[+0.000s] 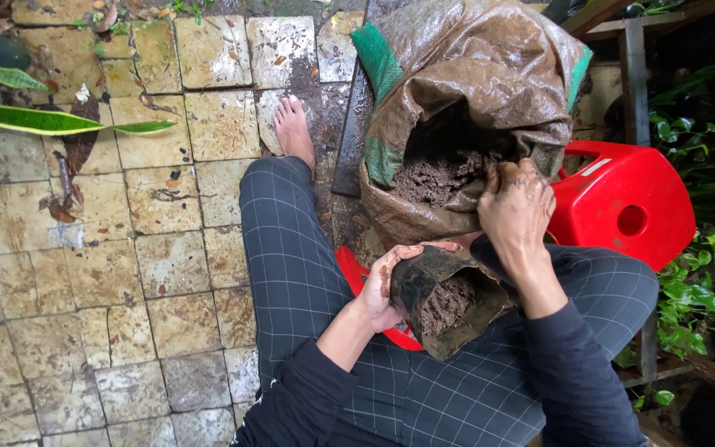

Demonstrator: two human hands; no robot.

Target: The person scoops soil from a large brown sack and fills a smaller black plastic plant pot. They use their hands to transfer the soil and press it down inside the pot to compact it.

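One head-worn camera looks steeply down, close over the lap and paved floor [84,273].

The ground is paved with worn, square stone tiles [167,265], yellowish and stained, wet in places, with dark gaps between them and dead leaves scattered along the upper left. A long green-and-yellow striped leaf [51,120] reaches in from the left edge. At the right stands a red plastic stool [631,207]; behind it a weathered wooden frame [635,74] and green leafy plants [688,290]. Daylight is soft and even.
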